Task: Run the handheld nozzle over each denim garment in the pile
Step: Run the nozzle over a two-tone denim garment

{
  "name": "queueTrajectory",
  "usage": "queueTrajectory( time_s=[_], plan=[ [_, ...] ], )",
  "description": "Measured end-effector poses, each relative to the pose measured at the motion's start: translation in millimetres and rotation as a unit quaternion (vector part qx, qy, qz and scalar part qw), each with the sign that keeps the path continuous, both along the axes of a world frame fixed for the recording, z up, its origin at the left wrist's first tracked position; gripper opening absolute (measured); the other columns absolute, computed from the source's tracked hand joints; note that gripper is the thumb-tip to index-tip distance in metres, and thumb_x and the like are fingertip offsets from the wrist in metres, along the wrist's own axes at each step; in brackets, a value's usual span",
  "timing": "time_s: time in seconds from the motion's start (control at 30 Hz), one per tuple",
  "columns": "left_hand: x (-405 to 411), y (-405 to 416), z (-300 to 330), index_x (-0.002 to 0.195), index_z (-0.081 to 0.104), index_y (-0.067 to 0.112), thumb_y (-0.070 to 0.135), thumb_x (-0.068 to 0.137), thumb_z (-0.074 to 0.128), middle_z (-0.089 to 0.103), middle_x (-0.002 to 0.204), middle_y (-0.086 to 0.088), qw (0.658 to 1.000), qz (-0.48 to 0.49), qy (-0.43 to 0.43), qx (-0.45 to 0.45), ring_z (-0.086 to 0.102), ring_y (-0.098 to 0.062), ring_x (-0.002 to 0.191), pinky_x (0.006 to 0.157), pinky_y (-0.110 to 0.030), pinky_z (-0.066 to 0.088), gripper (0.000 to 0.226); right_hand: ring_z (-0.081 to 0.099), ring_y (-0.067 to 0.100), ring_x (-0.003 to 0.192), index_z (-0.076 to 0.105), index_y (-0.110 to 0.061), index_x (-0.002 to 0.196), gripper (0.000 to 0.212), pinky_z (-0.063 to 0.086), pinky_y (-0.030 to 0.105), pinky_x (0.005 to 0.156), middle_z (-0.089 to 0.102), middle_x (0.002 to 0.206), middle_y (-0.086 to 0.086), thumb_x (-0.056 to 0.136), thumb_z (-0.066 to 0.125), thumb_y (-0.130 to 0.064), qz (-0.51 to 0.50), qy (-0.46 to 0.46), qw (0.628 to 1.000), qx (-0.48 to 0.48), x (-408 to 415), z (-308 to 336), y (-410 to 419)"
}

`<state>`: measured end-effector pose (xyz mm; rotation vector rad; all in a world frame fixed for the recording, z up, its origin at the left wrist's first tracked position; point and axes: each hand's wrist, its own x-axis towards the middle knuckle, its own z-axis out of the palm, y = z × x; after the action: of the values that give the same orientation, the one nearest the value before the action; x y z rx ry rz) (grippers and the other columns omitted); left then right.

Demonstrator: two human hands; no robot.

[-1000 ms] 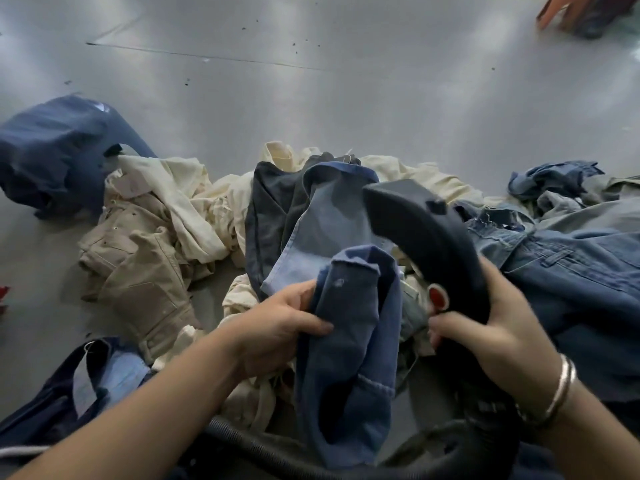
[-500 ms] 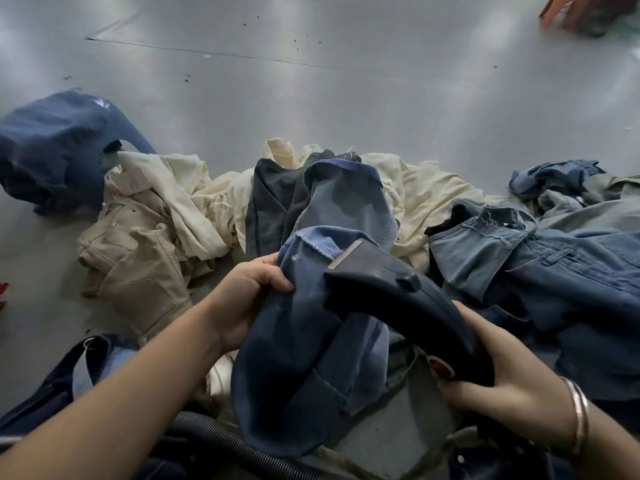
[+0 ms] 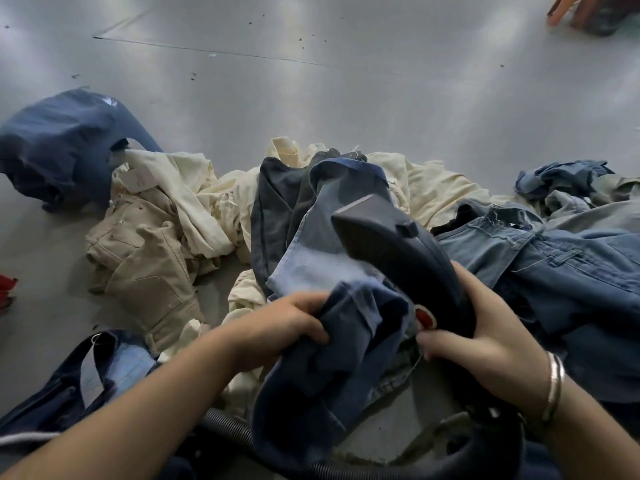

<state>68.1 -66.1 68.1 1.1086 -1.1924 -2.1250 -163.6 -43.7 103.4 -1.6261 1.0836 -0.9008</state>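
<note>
My left hand grips a bunched fold of a blue denim garment at the bottom middle. Its lighter leg runs up into the pile. My right hand, with a metal bangle on the wrist, holds the dark handheld nozzle by its handle. The nozzle's flat head lies over the lighter denim, pointing up and left. A red button shows by my right thumb. A ribbed dark hose runs along the bottom edge.
The pile lies on a grey floor. Cream and beige garments lie to the left, more blue denim to the right, a dark navy garment at far left. Another person's hand shows at top right.
The nozzle swung down onto the garment near my left hand, then slid up and right over the lighter leg. My left hand dropped and regripped the bunched fold.
</note>
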Motion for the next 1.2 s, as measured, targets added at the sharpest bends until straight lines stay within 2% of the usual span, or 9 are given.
queueTrajectory(
  time_s=[0.23,0.37,0.53,0.73,0.8,0.87,0.93,1.07,1.2],
  plan=[
    [19.3,-20.3,19.4,0.099,0.068,0.0,0.0,0.04,0.08,0.07,0.085,-0.021,0.94,0.209,0.249,0.108,0.07,-0.032,0.074,0.066,-0.037,0.059,0.06,0.066,0.012,0.094,0.045,-0.02,0.127,0.072,0.053,0.024,0.085,0.066,0.108,0.006,0.066,0.077,0.0,-0.186,-0.127,0.972,0.073,28.3,-20.9,1.1],
    [-2.8,-19.3,24.5,0.085,0.075,0.01,-0.002,0.061,0.055,0.071,0.078,-0.015,0.943,0.231,0.228,0.073,0.07,-0.025,0.068,0.061,-0.03,0.058,0.034,0.069,0.004,0.089,0.05,-0.028,0.116,0.079,0.056,0.018,0.069,0.072,0.101,-0.005,0.044,0.083,-0.032,-0.249,-0.19,0.938,0.151,47.9,-21.8,5.2],
    [2.5,-24.0,27.9,0.071,0.076,0.007,0.007,0.062,0.055,0.07,0.068,-0.012,0.937,0.262,0.228,0.04,0.069,-0.021,0.063,0.057,-0.026,0.056,0.023,0.063,-0.003,0.074,0.05,-0.008,0.119,0.055,0.052,0.012,0.066,0.066,0.097,0.002,0.073,0.067,0.017,-0.255,-0.122,0.948,0.146,36.7,-20.1,-14.6],
    [6.3,-46.6,2.3,0.086,0.068,-0.001,-0.001,0.077,0.047,0.068,0.078,-0.016,0.95,0.305,0.007,0.062,0.066,-0.03,0.077,0.07,-0.032,0.055,0.023,0.057,0.013,0.053,0.054,-0.004,0.088,0.025,0.05,0.018,0.05,0.057,0.065,0.007,0.076,0.047,0.017,-0.213,-0.269,0.913,0.221,0.5,4.0,-24.3],
    [-0.5,-42.0,-9.3,0.119,0.055,-0.001,-0.006,0.089,0.051,0.061,0.11,-0.018,0.923,0.319,-0.198,-0.085,0.057,-0.033,0.105,0.091,-0.036,0.047,0.031,0.056,0.015,0.049,0.054,0.0,0.099,0.035,0.049,0.019,0.048,0.053,0.067,0.012,0.064,0.052,0.005,-0.188,-0.308,0.898,0.251,0.5,6.2,-22.2],
    [-4.7,-30.6,-5.2,0.121,0.053,0.002,-0.003,0.086,0.058,0.052,0.117,-0.013,0.771,0.317,-0.379,-0.401,0.051,-0.03,0.111,0.099,-0.039,0.042,0.036,0.055,0.016,0.051,0.052,-0.001,0.107,0.05,0.049,0.019,0.05,0.05,0.072,0.012,0.057,0.054,-0.004,-0.169,-0.316,0.898,0.257,4.1,6.5,-21.4],
    [-14.3,-10.7,9.9,0.104,0.062,0.009,0.003,0.086,0.054,0.057,0.107,-0.005,0.682,0.194,-0.296,-0.64,0.054,-0.022,0.102,0.091,-0.032,0.043,0.021,0.056,0.015,0.054,0.052,-0.001,0.106,0.055,0.05,0.02,0.051,0.051,0.074,0.013,0.052,0.061,0.001,-0.164,-0.325,0.901,0.237,8.4,4.5,-21.6],
    [-36.5,25.6,26.3,0.101,0.053,0.032,0.056,0.086,0.048,0.063,0.089,0.016,0.876,-0.035,-0.187,-0.444,0.061,-0.001,0.084,0.072,-0.017,0.046,0.029,0.061,0.017,0.066,0.051,0.003,0.111,0.052,0.052,0.024,0.058,0.059,0.08,0.012,0.06,0.056,0.002,-0.186,-0.337,0.905,0.18,16.8,-1.1,-22.4],
    [-47.0,32.8,10.3,0.12,0.045,0.039,0.083,0.064,0.041,0.064,0.112,0.019,0.941,-0.077,-0.214,-0.249,0.057,0.01,0.105,0.093,-0.024,0.046,0.072,0.06,0.021,0.072,0.046,0.012,0.121,0.06,0.053,0.026,0.063,0.058,0.088,0.016,0.064,0.059,-0.002,-0.192,-0.344,0.902,0.175,17.6,-1.0,-25.4]
  ],
)
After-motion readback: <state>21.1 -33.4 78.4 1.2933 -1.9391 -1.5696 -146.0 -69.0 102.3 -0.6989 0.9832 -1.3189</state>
